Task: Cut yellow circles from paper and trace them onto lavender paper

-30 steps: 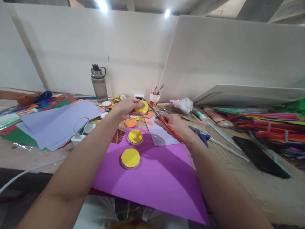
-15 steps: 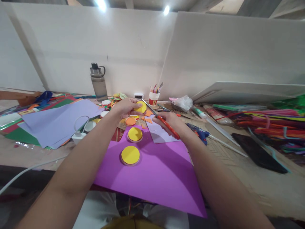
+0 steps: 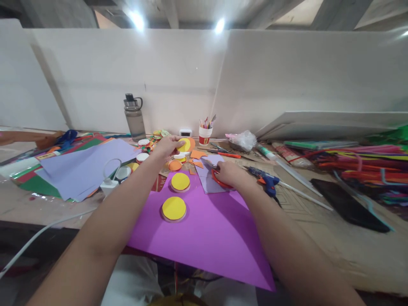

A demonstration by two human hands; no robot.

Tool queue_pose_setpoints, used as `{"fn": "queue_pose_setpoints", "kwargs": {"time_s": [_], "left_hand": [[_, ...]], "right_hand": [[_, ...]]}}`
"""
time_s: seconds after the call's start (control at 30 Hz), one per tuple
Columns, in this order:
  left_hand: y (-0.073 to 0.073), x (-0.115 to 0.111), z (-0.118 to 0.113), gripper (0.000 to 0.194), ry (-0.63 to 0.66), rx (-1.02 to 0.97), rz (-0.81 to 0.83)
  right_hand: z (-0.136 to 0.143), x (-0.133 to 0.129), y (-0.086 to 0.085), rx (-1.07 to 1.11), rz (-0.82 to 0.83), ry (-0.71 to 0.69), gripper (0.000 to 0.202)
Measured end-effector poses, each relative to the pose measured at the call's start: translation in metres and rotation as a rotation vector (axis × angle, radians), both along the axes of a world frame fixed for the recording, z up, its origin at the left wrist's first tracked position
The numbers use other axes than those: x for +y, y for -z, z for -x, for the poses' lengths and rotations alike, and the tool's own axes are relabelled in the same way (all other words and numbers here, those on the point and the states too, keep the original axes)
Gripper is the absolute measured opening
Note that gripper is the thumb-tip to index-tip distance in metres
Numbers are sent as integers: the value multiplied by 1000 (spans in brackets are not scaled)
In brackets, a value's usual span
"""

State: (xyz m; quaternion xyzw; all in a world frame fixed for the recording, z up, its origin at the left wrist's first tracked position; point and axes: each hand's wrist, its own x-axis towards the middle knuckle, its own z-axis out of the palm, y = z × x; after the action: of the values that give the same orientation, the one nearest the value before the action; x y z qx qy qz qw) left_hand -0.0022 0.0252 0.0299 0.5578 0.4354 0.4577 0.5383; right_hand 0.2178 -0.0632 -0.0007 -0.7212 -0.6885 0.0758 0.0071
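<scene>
A yellow paper disc (image 3: 184,145) is pinched in my left hand (image 3: 167,146), with an orange piece showing behind its right edge. My right hand (image 3: 230,173) has its fingers round red-handled scissors (image 3: 221,182), low over a sheet of lilac paper (image 3: 207,183); the blades point away to the left. I cannot tell whether the scissors touch the paper. Closer to me, two yellow-topped discs, one farther (image 3: 180,182) and one nearer (image 3: 174,208), lie on a large purple sheet (image 3: 210,242). Orange paper scraps (image 3: 198,154) and an orange disc (image 3: 174,165) lie between my hands.
At the back stand a water bottle (image 3: 134,119) and a paper cup of pencils (image 3: 205,134). To the right are a blue glue gun (image 3: 269,183), a black phone (image 3: 347,205) and bundled pipe cleaners (image 3: 366,163). Coloured sheets (image 3: 86,165) and a white charger (image 3: 109,185) lie left.
The scissors have come down and turned from beside the yellow disc to low over the lilac paper. My left hand has shifted slightly left with its disc, and orange now shows behind it.
</scene>
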Motion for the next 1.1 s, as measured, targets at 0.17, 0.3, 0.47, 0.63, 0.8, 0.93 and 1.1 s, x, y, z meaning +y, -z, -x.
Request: {"fn": "queue_pose_setpoints", "kwargs": {"time_s": [0.17, 0.3, 0.47, 0.63, 0.8, 0.93, 1.1], "left_hand": [[3, -2, -3, 15, 7, 17, -19], [8, -5, -8, 17, 71, 55, -67], [4, -16, -16, 19, 261, 49, -106], [4, -13, -14, 18, 164, -16, -19], [13, 1, -3, 30, -126, -56, 59], [21, 12, 7, 27, -314, -10, 68], [30, 26, 16, 16, -399, 17, 91]], "right_hand": [[0, -6, -11, -61, -5, -76, 25], [11, -8, -16, 346, -315, -83, 29], [28, -6, -12, 1123, -340, -114, 15], [29, -1, -5, 1331, -351, -26, 4], [28, 2, -2, 1346, -356, 0, 5], [28, 7, 1, 1380, -330, 27, 19], [29, 6, 0, 1317, -286, 33, 21]]}}
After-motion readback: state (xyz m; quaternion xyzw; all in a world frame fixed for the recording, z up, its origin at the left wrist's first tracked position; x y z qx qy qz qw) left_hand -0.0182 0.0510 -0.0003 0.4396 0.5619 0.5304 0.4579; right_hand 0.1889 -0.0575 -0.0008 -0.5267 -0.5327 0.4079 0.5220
